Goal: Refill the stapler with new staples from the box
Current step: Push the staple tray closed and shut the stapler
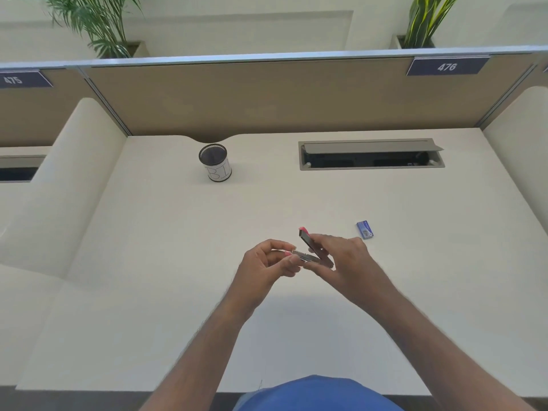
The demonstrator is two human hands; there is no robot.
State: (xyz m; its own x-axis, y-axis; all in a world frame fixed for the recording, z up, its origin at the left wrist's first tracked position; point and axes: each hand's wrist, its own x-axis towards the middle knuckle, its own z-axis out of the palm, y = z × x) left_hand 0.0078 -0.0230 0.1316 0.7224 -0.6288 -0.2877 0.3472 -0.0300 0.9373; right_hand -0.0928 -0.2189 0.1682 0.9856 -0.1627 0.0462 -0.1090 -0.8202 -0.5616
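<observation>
A small pink and metal stapler (308, 247) is held above the white desk (178, 262), hinged open in a V. My left hand (267, 262) pinches the lower metal part at its left end. My right hand (341, 253) grips the raised pink top part, which tilts up and away. A small blue staple box (365, 229) lies closed on the desk, just to the right of and beyond my right hand. I cannot see whether any staples sit in the stapler's channel.
A black mesh pen cup (215, 162) with a white label stands at the back centre. A grey cable tray (370, 155) with its flap raised is set into the desk at the back right. Beige partition panels (252, 99) enclose the desk.
</observation>
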